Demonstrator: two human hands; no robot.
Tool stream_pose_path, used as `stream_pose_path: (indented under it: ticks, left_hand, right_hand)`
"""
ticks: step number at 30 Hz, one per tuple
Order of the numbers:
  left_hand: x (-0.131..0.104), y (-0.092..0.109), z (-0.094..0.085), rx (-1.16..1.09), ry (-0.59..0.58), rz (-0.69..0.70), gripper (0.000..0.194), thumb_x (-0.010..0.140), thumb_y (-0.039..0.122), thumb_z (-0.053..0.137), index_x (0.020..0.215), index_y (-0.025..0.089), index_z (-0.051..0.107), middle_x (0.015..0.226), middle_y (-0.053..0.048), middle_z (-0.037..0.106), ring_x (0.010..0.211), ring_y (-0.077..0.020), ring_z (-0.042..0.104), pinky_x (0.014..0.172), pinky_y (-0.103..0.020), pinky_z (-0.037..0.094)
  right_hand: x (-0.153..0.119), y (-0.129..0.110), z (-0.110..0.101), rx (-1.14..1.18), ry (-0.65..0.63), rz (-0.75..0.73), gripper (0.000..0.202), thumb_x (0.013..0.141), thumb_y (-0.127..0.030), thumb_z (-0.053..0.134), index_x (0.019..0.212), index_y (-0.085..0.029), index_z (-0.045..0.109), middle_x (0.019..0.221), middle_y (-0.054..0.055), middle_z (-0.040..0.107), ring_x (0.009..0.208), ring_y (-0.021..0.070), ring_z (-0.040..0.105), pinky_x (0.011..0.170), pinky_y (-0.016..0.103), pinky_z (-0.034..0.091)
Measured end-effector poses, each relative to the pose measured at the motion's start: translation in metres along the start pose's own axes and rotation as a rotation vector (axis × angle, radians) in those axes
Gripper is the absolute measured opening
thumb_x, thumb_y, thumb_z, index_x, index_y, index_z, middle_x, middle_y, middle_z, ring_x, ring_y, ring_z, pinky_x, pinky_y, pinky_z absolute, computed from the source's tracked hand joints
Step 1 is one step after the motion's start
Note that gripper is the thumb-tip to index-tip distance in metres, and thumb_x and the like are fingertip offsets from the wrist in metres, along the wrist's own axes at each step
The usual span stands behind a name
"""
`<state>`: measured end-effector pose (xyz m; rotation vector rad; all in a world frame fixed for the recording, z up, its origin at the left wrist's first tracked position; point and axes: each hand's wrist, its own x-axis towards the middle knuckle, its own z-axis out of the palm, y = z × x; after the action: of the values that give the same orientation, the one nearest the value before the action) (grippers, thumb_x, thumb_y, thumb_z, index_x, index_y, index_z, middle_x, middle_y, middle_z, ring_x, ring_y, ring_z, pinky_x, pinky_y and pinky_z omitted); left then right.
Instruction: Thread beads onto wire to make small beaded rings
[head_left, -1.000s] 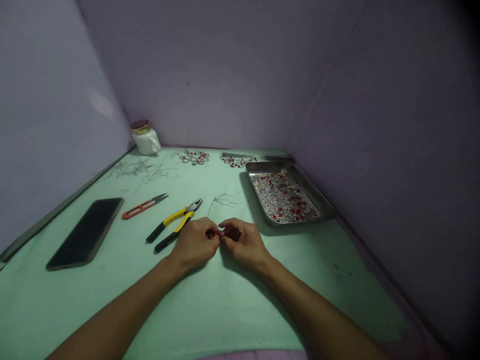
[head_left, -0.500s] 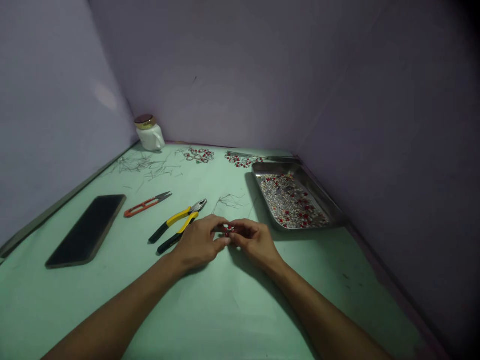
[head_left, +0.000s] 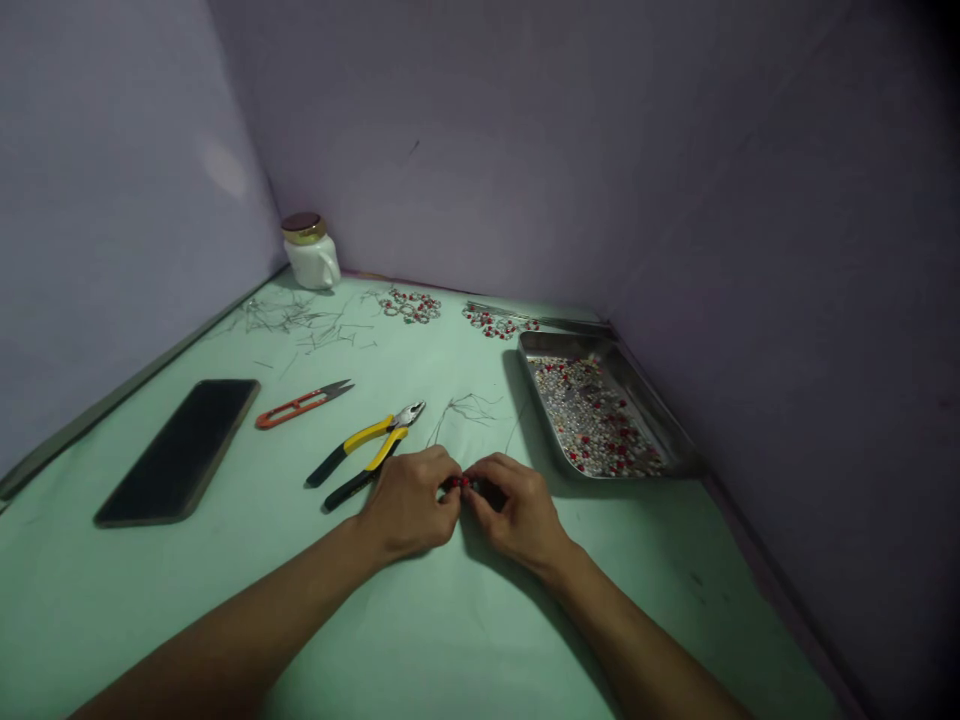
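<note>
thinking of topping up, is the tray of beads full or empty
Partly filled: the tray holds a shallow layer of beads, its inner walls showing bare above them.

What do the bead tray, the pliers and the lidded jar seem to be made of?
Bead tray: grey metal, probably stainless steel, judging by its satin shine.
Pliers: shiny metal head; smooth yellow and black handles, likely plastic or rubber.
Lidded jar: smooth and white, perhaps ceramic or glass; golden lid band looks metallic.

Left hand [head_left: 416,503], right hand [head_left: 521,511], pinching close together
</note>
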<state>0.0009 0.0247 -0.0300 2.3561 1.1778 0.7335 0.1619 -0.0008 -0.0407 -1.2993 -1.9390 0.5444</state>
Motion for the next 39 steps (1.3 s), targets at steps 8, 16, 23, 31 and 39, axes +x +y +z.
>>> stream_pose_path:
  ticks: [8, 16, 23, 31, 39]
  left_hand:
    - [-0.004, -0.004, 0.001, 0.013, -0.017, 0.072, 0.011, 0.078, 0.017, 0.045, 0.071, 0.018, 0.053, 0.068, -0.003, 0.054, 0.058, -0.0142, 0.050, 0.052, -0.026, 0.038]
    - [0.001, -0.005, 0.000, 0.025, -0.102, 0.068, 0.004, 0.074, 0.018, 0.049, 0.071, 0.020, 0.047, 0.067, -0.002, 0.053, 0.059, -0.0162, 0.052, 0.050, -0.030, 0.036]
    - [0.001, -0.004, 0.006, 0.230, -0.103, 0.121, 0.009, 0.076, 0.019, 0.044, 0.072, 0.020, 0.051, 0.066, -0.002, 0.057, 0.051, -0.0150, 0.050, 0.045, -0.029, 0.034]
    - [0.006, -0.003, 0.004, 0.112, 0.018, 0.157, 0.014, 0.072, 0.012, 0.046, 0.063, 0.017, 0.056, 0.058, -0.001, 0.054, 0.053, -0.0111, 0.048, 0.049, -0.023, 0.038]
    - [0.003, 0.001, -0.001, 0.118, 0.026, 0.142, 0.017, 0.073, 0.013, 0.047, 0.067, 0.017, 0.062, 0.064, -0.002, 0.060, 0.060, -0.0131, 0.052, 0.055, -0.024, 0.040]
  right_hand:
    - [0.004, 0.000, 0.000, -0.008, -0.040, -0.012, 0.014, 0.076, -0.015, 0.051, 0.081, -0.016, 0.064, 0.067, 0.005, 0.055, 0.056, 0.0142, 0.051, 0.051, 0.025, 0.039]
    - [0.005, 0.001, -0.002, -0.079, -0.093, -0.056, 0.016, 0.079, -0.014, 0.047, 0.082, -0.018, 0.062, 0.064, 0.006, 0.058, 0.054, 0.0155, 0.051, 0.050, 0.027, 0.041]
    - [0.005, 0.003, -0.003, -0.085, -0.133, 0.018, 0.017, 0.080, -0.017, 0.046, 0.077, -0.016, 0.063, 0.063, 0.006, 0.058, 0.054, 0.0158, 0.052, 0.051, 0.027, 0.040]
    - [0.004, 0.006, -0.001, -0.007, -0.085, 0.045, 0.016, 0.077, -0.020, 0.049, 0.071, -0.017, 0.063, 0.061, 0.003, 0.055, 0.054, 0.0142, 0.051, 0.051, 0.024, 0.037]
    - [0.003, 0.008, -0.003, 0.006, -0.103, 0.022, 0.014, 0.075, -0.018, 0.051, 0.069, -0.017, 0.064, 0.061, 0.002, 0.055, 0.056, 0.0131, 0.051, 0.053, 0.024, 0.036]
